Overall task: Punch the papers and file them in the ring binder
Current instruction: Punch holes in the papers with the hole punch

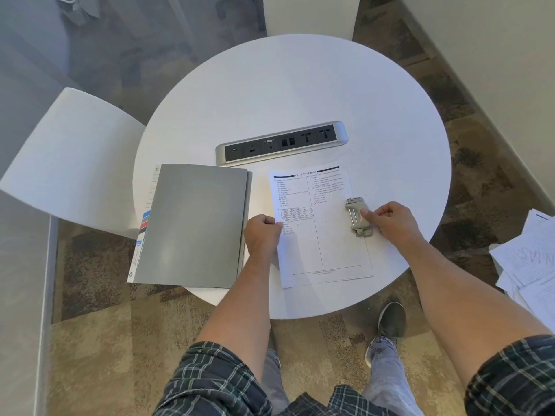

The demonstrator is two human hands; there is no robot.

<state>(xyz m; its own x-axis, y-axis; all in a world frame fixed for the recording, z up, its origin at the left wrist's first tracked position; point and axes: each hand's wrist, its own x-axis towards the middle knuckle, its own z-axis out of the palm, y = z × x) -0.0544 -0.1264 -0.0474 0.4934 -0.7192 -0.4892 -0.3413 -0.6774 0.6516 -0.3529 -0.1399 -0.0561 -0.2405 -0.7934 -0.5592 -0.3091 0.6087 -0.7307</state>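
Note:
A printed sheet of paper point(318, 235) lies on the round white table point(300, 91), near its front edge. A small grey metal hole punch point(356, 216) sits over the sheet's right edge. My right hand point(390, 219) grips the punch, thumb on its top. My left hand point(262, 232) has curled fingers and pinches the sheet's left edge. A closed grey ring binder point(195, 223) with coloured index tabs on its left side lies on the table to the left of the sheet, overhanging the table edge.
A silver socket strip point(282, 142) is set in the table behind the paper. A white chair point(69, 163) stands at the left. A loose pile of papers point(531, 265) lies at the right edge. My shoe point(390, 325) is below the table.

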